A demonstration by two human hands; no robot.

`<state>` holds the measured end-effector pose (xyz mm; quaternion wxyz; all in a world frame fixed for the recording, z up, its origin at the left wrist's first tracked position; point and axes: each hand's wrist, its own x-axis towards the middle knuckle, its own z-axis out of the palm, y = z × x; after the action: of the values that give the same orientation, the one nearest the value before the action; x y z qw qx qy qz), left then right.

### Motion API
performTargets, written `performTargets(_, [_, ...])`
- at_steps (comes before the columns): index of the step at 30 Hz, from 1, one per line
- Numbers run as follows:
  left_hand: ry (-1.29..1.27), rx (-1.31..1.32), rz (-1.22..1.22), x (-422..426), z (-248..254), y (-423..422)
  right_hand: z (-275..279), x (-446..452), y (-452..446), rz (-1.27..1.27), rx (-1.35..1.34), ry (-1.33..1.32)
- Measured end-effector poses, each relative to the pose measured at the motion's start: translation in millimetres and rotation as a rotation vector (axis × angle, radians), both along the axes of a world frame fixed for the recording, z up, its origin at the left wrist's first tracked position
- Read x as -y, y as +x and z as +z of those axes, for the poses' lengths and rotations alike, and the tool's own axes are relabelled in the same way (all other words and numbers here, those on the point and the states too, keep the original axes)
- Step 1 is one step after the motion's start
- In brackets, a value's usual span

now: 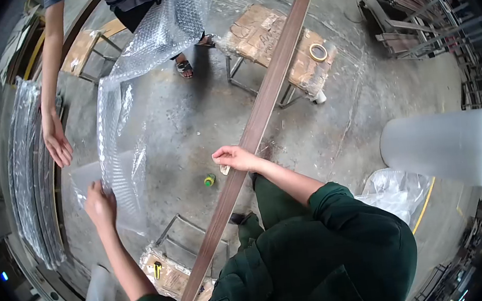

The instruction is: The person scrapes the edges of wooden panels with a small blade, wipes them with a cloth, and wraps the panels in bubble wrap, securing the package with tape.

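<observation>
Brown wood-grain plank (274, 83) spans two trestles (252, 28), passing beneath the right hand (235, 158), whose fingers pinch a small pale wad (225, 169); the left hand (101, 204), curled and blurred, is beside the bubble wrap (112, 125), whether gripping I cannot tell
</observation>
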<state>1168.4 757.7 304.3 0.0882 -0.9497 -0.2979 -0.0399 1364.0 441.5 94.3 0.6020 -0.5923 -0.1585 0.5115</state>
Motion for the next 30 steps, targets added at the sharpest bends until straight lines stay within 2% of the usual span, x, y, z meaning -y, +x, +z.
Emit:
performTargets(3, [-0.225,-0.037,0.156,54,-20,-55,-2,46,18,-0.127,0.093,-0.060])
performTargets(5, [-0.330,-0.025,0.195,100,-40,-89,22,69,29,-0.055,0.205,-0.146])
performTargets(6, [-0.323,0.012,0.162,130,-50,-100,19,75,26,0.064,0.129,-0.133])
performTargets(9, [-0.506,-0.033,0.267,216,-78,-103,52,55,-17,0.453,-0.359,-0.126])
performTargets(11, [-0.540,0.136,0.249,282,-108,-94,53,51,-61,0.586,-0.549,-0.053])
performTargets(13, [-0.689,0.075,0.305,325,-102,-64,24,54,-89,0.590,-0.755,-0.189])
performTargets(14, [-0.739,0.109,0.320,344,-117,-53,30,46,-97,0.523,-0.757,-0.320])
performTargets(15, [-0.795,0.126,0.364,359,-132,-83,28,42,-143,0.423,-0.723,-0.427])
performTargets(16, [-0.851,0.168,0.344,365,-112,-94,36,49,-145,0.449,-0.722,-0.396])
performTargets(17, [-0.894,0.216,0.310,368,-96,-98,41,56,-138,0.471,-0.714,-0.350])
performTargets(18, [-0.915,0.385,0.317,362,-101,-114,38,51,-147,0.485,-0.704,-0.304])
performTargets(19, [-0.916,0.537,0.317,346,-104,-134,25,54,-146,0.517,-0.564,-0.366])
performTargets(20, [-0.891,0.672,0.303,320,-102,-163,48,47,-160,0.495,-0.649,-0.253])
performTargets(21, [-0.759,0.715,0.384,302,-88,-181,50,46,-168,0.511,-0.615,-0.285])
performTargets(23, [-0.508,0.571,0.372,261,-72,-212,70,50,-185,0.611,-0.622,-0.247])
performTargets(25, [-0.403,0.498,0.343,226,-89,-228,85,59,-208,0.666,-0.593,-0.197])
performTargets(27, [-0.581,0.376,0.541,199,-107,-228,94,69,-236,0.606,-0.534,-0.115])
performTargets(30, [-1.172,0.228,0.747,163,-165,-237,99,76,-279,0.440,-0.487,0.057])
